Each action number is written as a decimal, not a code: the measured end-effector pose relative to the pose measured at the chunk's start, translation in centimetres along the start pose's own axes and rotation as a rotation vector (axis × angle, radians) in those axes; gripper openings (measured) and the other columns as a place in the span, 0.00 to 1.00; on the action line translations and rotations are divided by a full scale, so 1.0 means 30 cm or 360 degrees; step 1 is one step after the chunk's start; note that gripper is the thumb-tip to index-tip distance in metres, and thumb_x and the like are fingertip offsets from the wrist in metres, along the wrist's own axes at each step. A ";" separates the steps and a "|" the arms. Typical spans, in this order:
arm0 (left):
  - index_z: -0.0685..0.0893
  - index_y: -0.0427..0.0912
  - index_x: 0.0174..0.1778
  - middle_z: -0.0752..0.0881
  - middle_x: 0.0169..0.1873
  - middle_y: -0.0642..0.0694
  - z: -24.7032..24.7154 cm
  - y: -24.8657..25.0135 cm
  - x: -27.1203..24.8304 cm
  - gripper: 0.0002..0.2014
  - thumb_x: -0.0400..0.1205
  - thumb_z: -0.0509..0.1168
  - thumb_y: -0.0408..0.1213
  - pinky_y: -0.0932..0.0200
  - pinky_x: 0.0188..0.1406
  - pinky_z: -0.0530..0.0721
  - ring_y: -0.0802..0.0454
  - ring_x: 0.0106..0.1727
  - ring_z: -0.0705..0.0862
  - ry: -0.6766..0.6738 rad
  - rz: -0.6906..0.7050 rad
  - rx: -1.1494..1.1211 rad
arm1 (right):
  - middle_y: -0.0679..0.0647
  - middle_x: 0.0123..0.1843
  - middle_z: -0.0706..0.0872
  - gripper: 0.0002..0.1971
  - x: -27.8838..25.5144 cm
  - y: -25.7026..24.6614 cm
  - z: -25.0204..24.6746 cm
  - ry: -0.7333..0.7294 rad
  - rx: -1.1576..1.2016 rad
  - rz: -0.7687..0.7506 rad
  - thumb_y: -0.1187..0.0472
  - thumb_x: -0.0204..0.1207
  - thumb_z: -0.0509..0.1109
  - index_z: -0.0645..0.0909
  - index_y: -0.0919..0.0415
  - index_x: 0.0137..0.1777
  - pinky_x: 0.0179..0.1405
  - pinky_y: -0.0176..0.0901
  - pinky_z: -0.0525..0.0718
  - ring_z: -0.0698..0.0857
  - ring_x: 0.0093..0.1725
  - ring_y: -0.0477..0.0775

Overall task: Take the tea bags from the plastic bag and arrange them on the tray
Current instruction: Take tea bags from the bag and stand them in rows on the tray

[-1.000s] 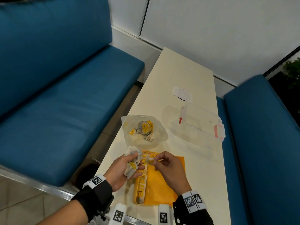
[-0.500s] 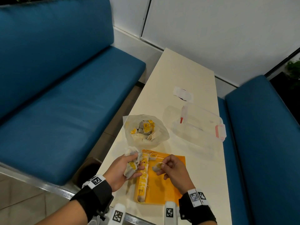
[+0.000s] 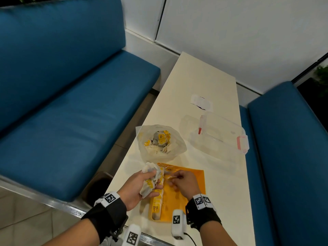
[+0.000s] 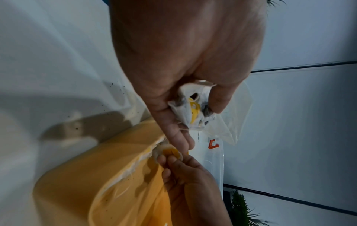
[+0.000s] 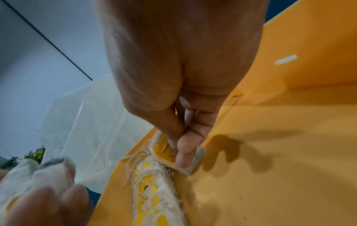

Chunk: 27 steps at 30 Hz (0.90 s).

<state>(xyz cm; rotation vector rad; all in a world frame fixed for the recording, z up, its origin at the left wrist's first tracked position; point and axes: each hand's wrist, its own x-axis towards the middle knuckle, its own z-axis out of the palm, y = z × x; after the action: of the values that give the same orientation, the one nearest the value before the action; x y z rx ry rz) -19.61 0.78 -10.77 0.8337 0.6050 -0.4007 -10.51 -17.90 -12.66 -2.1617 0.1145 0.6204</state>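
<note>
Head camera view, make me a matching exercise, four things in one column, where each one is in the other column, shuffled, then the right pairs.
Things:
1. bunch of tea bags
2. plastic bag
3. clear container
4. single tea bag

Places:
A. pinched by the right hand at the row's far end on the orange tray
B. table's right side, red latches
C. gripped in the left hand
D. on the table beyond the tray, tea bags inside

Pairs: 1-C, 2-D, 3-B, 4-A

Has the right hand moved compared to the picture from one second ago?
Yes. The right hand, pinching a tea bag, has gone down toward the far end of the row of tea bags on the orange tray.
</note>
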 end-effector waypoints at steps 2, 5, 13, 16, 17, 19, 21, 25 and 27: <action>0.83 0.38 0.68 0.90 0.50 0.35 0.005 0.000 0.002 0.16 0.88 0.67 0.42 0.40 0.56 0.90 0.40 0.51 0.92 -0.0009 0.0011 0.0010 | 0.53 0.30 0.89 0.15 0.010 -0.011 0.009 0.0043 0.0072 0.0028 0.78 0.73 0.69 0.88 0.56 0.39 0.22 0.35 0.78 0.81 0.21 0.42; 0.84 0.37 0.67 0.90 0.49 0.35 0.004 -0.001 0.009 0.16 0.87 0.67 0.42 0.39 0.59 0.89 0.41 0.51 0.92 -0.0011 0.0021 0.0020 | 0.56 0.30 0.88 0.14 0.028 -0.012 0.024 0.0122 0.0148 0.0070 0.77 0.72 0.71 0.88 0.57 0.38 0.18 0.34 0.74 0.79 0.20 0.44; 0.84 0.38 0.68 0.91 0.50 0.35 -0.006 -0.005 0.022 0.17 0.86 0.68 0.43 0.35 0.63 0.87 0.39 0.53 0.93 -0.0026 0.0019 0.0032 | 0.61 0.39 0.90 0.04 0.067 0.012 0.058 0.0360 0.0263 0.0178 0.73 0.74 0.75 0.86 0.64 0.43 0.22 0.34 0.79 0.84 0.29 0.51; 0.84 0.38 0.68 0.91 0.51 0.34 -0.006 -0.005 0.028 0.17 0.86 0.68 0.43 0.35 0.63 0.88 0.38 0.54 0.92 -0.0027 0.0007 0.0032 | 0.62 0.40 0.92 0.03 0.078 0.015 0.072 0.0414 0.0314 0.0238 0.70 0.74 0.77 0.86 0.62 0.43 0.25 0.37 0.80 0.84 0.29 0.51; 0.84 0.37 0.68 0.91 0.51 0.34 -0.006 -0.005 0.028 0.17 0.86 0.68 0.43 0.35 0.63 0.88 0.38 0.54 0.92 -0.0023 0.0007 0.0033 | 0.62 0.41 0.92 0.03 0.083 0.017 0.078 0.0432 0.0330 0.0254 0.69 0.74 0.77 0.87 0.62 0.43 0.27 0.39 0.81 0.85 0.30 0.53; 0.84 0.37 0.68 0.91 0.50 0.34 -0.005 -0.003 0.029 0.17 0.86 0.69 0.43 0.34 0.64 0.87 0.38 0.54 0.92 -0.0021 0.0010 0.0032 | 0.62 0.41 0.92 0.04 0.091 0.022 0.086 0.0458 0.0383 0.0280 0.69 0.73 0.78 0.87 0.61 0.42 0.30 0.42 0.84 0.90 0.36 0.58; 0.84 0.36 0.67 0.91 0.49 0.34 -0.003 -0.003 0.030 0.18 0.86 0.69 0.43 0.33 0.65 0.86 0.38 0.53 0.92 -0.0029 0.0006 0.0025 | 0.62 0.41 0.92 0.05 0.095 0.026 0.094 0.0479 0.0457 0.0303 0.69 0.71 0.79 0.85 0.62 0.44 0.32 0.44 0.85 0.92 0.40 0.61; 0.85 0.36 0.66 0.92 0.48 0.35 -0.002 -0.004 0.028 0.17 0.86 0.69 0.43 0.33 0.66 0.85 0.39 0.53 0.92 -0.0036 0.0003 0.0038 | 0.66 0.38 0.92 0.11 0.098 0.017 0.105 0.0494 0.0625 0.0349 0.71 0.67 0.81 0.82 0.66 0.45 0.39 0.52 0.90 0.93 0.38 0.66; 0.84 0.36 0.66 0.91 0.48 0.35 -0.001 -0.004 0.026 0.17 0.86 0.68 0.43 0.34 0.65 0.86 0.38 0.53 0.92 -0.0034 0.0004 0.0033 | 0.69 0.41 0.91 0.12 0.094 0.007 0.103 0.0467 0.0715 0.0351 0.74 0.67 0.80 0.81 0.67 0.45 0.41 0.54 0.91 0.93 0.40 0.68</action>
<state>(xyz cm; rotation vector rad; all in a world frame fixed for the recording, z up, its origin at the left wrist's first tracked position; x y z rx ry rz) -19.10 0.64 -11.35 0.8486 0.5807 -0.4140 -9.31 -15.28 -15.71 -1.7977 0.5994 0.3509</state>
